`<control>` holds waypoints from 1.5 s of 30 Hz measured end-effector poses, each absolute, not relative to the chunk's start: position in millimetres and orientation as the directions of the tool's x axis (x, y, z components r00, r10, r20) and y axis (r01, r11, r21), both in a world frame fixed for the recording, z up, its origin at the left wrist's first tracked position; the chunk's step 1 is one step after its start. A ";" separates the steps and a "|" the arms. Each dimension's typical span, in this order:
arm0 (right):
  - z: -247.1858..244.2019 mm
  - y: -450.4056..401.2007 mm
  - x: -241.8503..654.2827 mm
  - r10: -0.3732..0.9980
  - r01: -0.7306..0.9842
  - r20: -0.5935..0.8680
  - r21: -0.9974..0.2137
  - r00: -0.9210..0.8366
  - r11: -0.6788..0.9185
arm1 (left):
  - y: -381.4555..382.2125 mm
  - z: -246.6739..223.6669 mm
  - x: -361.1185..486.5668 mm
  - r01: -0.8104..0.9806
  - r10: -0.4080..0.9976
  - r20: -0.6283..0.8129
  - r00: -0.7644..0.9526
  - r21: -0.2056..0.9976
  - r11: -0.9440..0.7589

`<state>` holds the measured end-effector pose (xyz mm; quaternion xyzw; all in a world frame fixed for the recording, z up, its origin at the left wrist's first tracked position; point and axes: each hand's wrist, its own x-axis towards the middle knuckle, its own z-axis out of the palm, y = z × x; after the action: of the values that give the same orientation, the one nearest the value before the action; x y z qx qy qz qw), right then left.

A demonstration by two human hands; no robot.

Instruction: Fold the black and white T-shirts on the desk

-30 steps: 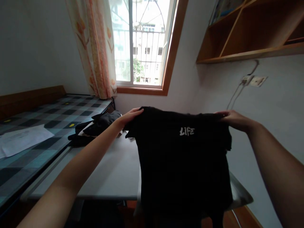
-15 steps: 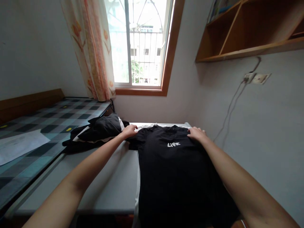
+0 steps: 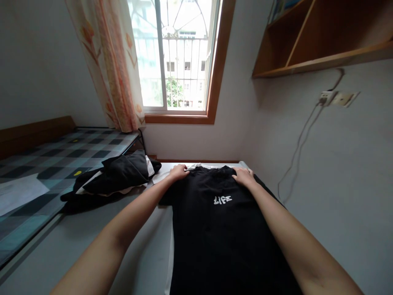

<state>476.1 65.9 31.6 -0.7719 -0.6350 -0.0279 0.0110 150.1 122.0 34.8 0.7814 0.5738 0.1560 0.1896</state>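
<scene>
Black short-sleeved T-shirt with white lettering [image 3: 222, 237]: flat on the pale table [image 3: 73, 250], lower centre of frame
Left hand [image 3: 179, 172]: grip closed on its left shoulder edge
Right hand [image 3: 244, 176]: grip closed beside the collar, right of centre

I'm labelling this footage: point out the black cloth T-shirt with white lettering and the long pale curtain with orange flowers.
Black T-shirt [image 3: 222, 237]: head view, on the torso below the lettering.
Pale curtain [image 3: 114, 67]: head view, on its folds, about midway down.
</scene>
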 end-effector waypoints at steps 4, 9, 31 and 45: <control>23.9 78.0 476.1 0.968 0.969 0.043 -0.029 0.248 -0.247 | 129.4 35.0 165.4 0.875 0.962 0.009 0.273 0.414 -0.252; 18.2 91.1 479.6 0.956 0.955 0.041 -0.080 0.290 -0.286 | 133.8 39.0 185.7 0.893 0.960 0.004 0.280 0.365 -0.262; 54.2 119.1 520.5 0.984 0.681 0.061 -0.729 0.169 -0.072 | 165.5 72.2 184.2 0.707 0.890 0.297 0.345 0.542 -0.454; -4.0 112.9 481.4 0.908 0.925 0.199 -0.175 0.369 -0.338 | 183.4 19.8 186.1 0.840 0.952 0.072 0.299 0.454 -0.298</control>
<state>481.4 112.9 -4.0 -0.8171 -0.5607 -0.0329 0.1297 186.1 183.4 19.8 0.7882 0.5681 0.1667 0.1680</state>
